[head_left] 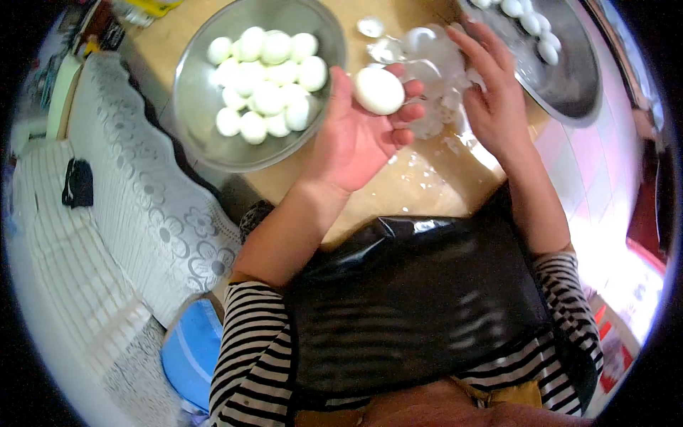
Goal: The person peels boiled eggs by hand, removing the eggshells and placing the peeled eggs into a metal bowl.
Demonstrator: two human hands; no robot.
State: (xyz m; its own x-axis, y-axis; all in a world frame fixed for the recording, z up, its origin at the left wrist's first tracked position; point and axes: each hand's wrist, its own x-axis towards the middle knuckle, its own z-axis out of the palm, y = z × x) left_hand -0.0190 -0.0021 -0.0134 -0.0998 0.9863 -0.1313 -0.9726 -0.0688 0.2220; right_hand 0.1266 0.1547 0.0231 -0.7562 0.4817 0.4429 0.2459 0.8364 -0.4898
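A smooth white peeled egg (pixel 379 91) rests in my left hand (pixel 359 139), which is turned palm up with its fingers curled around the egg's far side. To the right, my right hand (pixel 496 99) hovers over a heap of eggshell pieces (pixel 434 71), fingers apart and nothing visible between them. Left of my left hand stands a metal bowl (pixel 196 107) holding several peeled eggs (pixel 267 96). At the upper right, another metal bowl (pixel 580 85) contains several white eggs (pixel 530 23) along its inside.
Small shell bits lie scattered on the tan table (pixel 427 185). A black apron (pixel 420 306) covers my lap at the near edge. On the left is a sofa with a flowered cover (pixel 171 220), with a blue object (pixel 192 349) below it.
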